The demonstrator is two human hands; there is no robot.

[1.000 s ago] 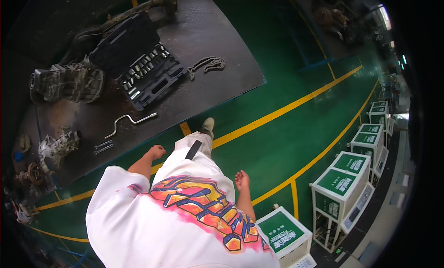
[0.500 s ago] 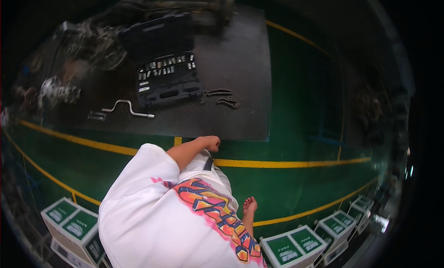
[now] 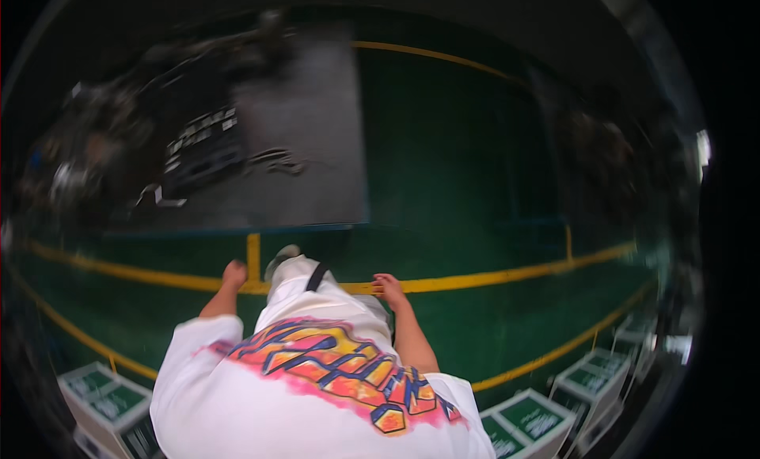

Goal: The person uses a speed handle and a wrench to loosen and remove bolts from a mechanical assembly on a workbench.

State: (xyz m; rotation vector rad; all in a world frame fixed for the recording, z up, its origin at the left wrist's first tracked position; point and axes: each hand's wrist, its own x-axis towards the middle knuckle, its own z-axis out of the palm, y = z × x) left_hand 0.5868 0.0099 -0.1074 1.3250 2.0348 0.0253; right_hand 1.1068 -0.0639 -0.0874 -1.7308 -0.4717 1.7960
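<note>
I stand on a green floor and look down over my white shirt with a bright graphic. My left hand (image 3: 233, 274) hangs at my side with its fingers curled in, holding nothing. My right hand (image 3: 389, 289) hangs on the other side, fingers loosely apart and empty. One shoe (image 3: 283, 258) shows ahead of me near a yellow floor line (image 3: 475, 283). Farther ahead lies a dark mat (image 3: 317, 166) with an open socket set case (image 3: 202, 146) and a few loose wrenches (image 3: 277, 159). Both hands are well short of the mat.
Blurred engine parts (image 3: 87, 142) sit on the mat's left side. Green and white boxes stand at the lower left (image 3: 107, 388) and lower right (image 3: 546, 415). Yellow lines cross the green floor.
The view has swung, so the mat now lies farther off at the upper left. My left hand has dropped from near my waist to my side. The picture is more blurred.
</note>
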